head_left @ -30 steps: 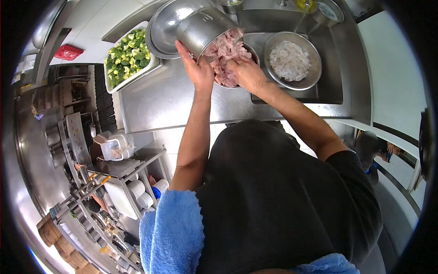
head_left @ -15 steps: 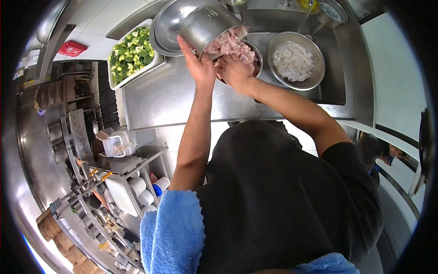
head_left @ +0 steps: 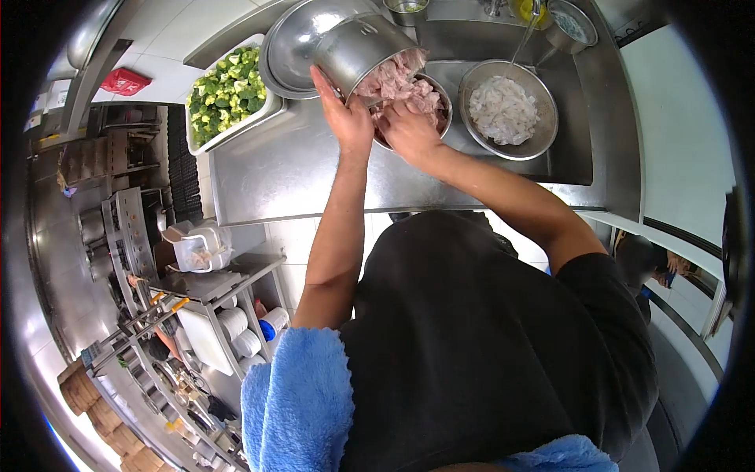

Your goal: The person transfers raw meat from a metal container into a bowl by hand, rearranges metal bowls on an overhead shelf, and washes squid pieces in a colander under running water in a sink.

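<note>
My left hand (head_left: 349, 124) grips the rim of a steel pot (head_left: 355, 52) from below and to the left, thumb and fingers around it. The pot is tipped to the right over a steel bowl (head_left: 448, 101) on the counter. Pink raw meat (head_left: 393, 75) fills the pot's mouth and spills into the bowl. My right hand (head_left: 409, 132) reaches into the bowl with curled fingers on the meat; its fingertips are hidden among the pieces.
Left of the pot lies a large steel basin (head_left: 295, 47), then a white tray of cut broccoli (head_left: 228, 90). In the sink at right, a perforated bowl (head_left: 550, 110) holds pale, translucent pieces under running water (head_left: 519, 43). Small metal containers (head_left: 572, 27) stand behind.
The tilted pot has shifted very slightly to the right, still over the bowl. My right hand has moved a little within the meat. The view has shifted slightly.
</note>
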Tool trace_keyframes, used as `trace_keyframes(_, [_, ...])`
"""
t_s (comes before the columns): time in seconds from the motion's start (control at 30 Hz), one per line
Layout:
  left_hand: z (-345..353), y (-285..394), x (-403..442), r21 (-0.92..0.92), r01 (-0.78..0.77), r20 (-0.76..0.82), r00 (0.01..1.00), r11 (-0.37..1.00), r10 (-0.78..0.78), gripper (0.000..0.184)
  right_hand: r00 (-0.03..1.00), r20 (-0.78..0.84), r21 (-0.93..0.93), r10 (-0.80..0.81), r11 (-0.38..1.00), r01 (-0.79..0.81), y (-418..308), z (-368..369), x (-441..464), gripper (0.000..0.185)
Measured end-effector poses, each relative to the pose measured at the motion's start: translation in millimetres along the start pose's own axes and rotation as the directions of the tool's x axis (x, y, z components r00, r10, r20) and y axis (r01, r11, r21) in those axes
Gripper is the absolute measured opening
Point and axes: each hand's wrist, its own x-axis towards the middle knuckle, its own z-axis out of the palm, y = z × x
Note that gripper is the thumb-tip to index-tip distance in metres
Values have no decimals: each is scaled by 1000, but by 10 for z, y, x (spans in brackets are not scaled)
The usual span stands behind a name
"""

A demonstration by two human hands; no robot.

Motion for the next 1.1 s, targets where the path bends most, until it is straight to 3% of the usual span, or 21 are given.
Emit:
trace_keyframes(0.13, [39, -53, -48, -55, 43, -4, 999, 998, -44, 82, 996, -54, -47, -78, 996, 76, 51, 218, -53, 24])
trace_keyframes(0.27, [59, -46, -33, -36, 29, -11, 1000, 999, -30, 82, 977, 212, -81, -16, 996, 34, -51, 215, 244, 27])
trace_keyframes(0.43, [-23, 59, 12, -24, 27, -10, 1000, 999, -27, 80, 877, 479, -112, 43, 994, 12, -91, 321, 507, 25])
trace_keyframes(0.53, [-48, 115, 16, -43, 34, -3, 999, 998, -35, 79, 973, 218, 24, 71, 997, -78, -59, 437, 389, 26])
trace_keyframes(0.63, [-56, -13, -26, -31, 7, -7, 1000, 999, -7, 80, 954, 295, 337, 47, 929, -150, 84, -295, 179, 25])
trace_keyframes(0.73, [-67, -96, -82, -15, 18, 13, 1000, 1000, -18, 79, 973, 19, 409, 229, 886, -216, 206, -768, 116, 28])
trace_keyframes(0.83, [-24, -72, -169, -17, 47, 0, 999, 999, -47, 78, 915, -238, 343, 327, 909, -236, 354, -671, 371, 33])
trace_keyframes(0.87, [-9, -75, -189, -35, 54, 6, 999, 998, -54, 78, 928, -93, 352, 361, 884, -308, 418, -579, 480, 57])
trace_keyframes(0.97, [18, -142, -242, -67, 98, 14, 995, 993, -97, 78, 889, 119, 440, 442, 779, -446, 389, -531, 723, 82])
trace_keyframes(1.0, [19, -150, -254, -68, 125, 11, 992, 990, -125, 79, 886, 148, 494, 439, 744, -451, 438, -472, 759, 100])
trace_keyframes(1.1, [-17, -190, -247, -49, 150, 0, 989, 987, -151, 79, 922, 105, 447, 373, 811, -379, 490, -313, 753, 98])
